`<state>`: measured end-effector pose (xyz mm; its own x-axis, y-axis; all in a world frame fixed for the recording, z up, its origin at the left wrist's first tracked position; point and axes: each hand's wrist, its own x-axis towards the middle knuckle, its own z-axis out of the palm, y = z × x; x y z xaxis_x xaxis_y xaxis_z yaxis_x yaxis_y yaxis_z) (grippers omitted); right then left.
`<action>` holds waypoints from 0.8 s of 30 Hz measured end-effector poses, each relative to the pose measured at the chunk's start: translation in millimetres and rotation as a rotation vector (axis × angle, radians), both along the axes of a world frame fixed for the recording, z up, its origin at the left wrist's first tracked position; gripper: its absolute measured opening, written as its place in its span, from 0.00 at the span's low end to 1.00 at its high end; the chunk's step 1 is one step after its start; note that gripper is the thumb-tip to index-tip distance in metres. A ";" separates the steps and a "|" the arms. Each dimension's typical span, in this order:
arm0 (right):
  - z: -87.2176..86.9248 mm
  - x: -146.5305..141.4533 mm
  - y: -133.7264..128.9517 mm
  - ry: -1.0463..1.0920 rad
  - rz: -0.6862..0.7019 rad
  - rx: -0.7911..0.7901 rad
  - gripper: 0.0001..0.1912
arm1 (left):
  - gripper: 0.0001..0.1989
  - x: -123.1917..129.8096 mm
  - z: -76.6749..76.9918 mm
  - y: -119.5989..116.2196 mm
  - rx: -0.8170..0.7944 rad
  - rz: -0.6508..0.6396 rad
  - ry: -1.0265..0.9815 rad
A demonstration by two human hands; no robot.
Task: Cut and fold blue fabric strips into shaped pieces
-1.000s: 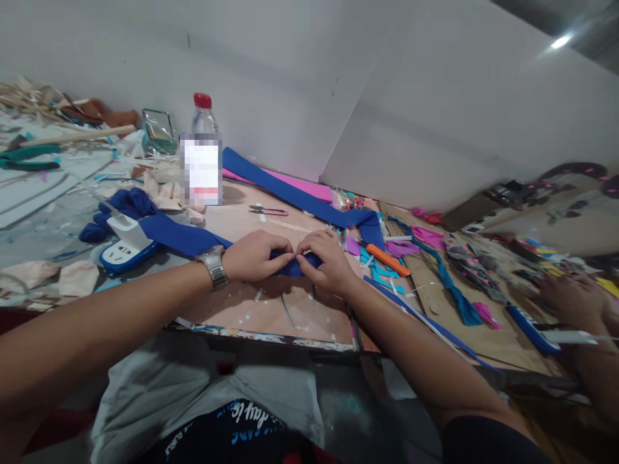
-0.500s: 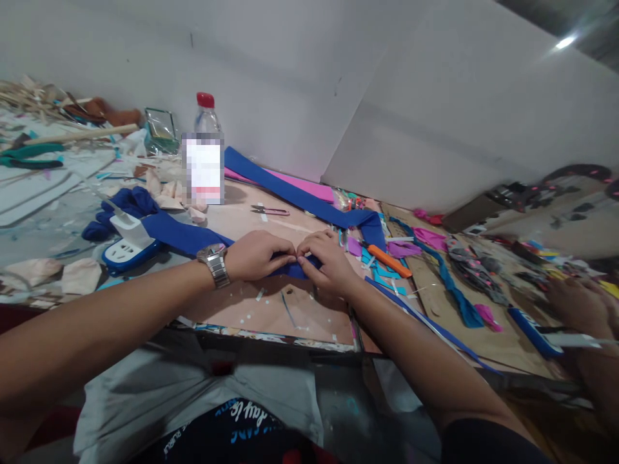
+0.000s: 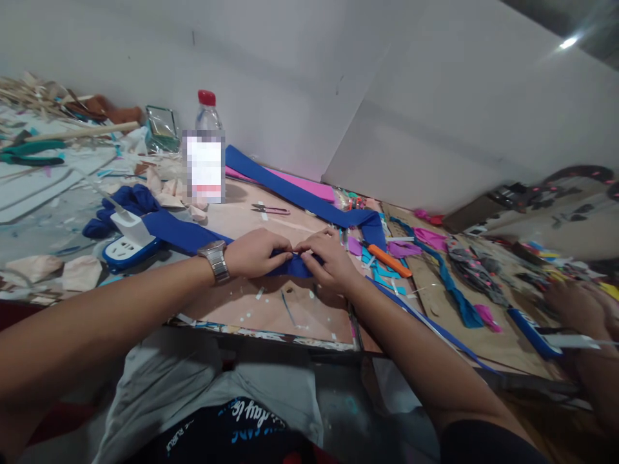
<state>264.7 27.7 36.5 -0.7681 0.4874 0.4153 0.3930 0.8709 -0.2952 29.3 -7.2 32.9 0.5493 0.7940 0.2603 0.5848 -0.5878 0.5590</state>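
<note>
A long blue fabric strip (image 3: 182,236) runs from a bunched heap at the left to the board in front of me. My left hand (image 3: 256,252), with a metal watch on its wrist, pinches the strip between thumb and fingers. Close beside it, my right hand (image 3: 329,259) pinches the same strip, fingers curled over its upper edge. A short stretch of blue cloth shows between and below the two thumbs. Behind the hands lies a pair of thread snips (image 3: 269,209).
A red-capped bottle (image 3: 207,154) stands by the wall. Left are a blue-and-white power strip (image 3: 130,250) and green-handled pliers (image 3: 33,153). Another blue strip (image 3: 290,193) and an orange-handled cutter (image 3: 389,260) lie right. At the far right another person's hand (image 3: 575,306) is partly visible.
The thumbs have drawn slightly apart, and more blue cloth shows between them. Both hands still pinch the strip in nearly the same place.
</note>
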 end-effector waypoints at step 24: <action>2.8 -4.6 -4.3 0.036 -0.049 0.120 0.04 | 0.13 -1.1 3.7 1.6 -0.122 0.027 -0.001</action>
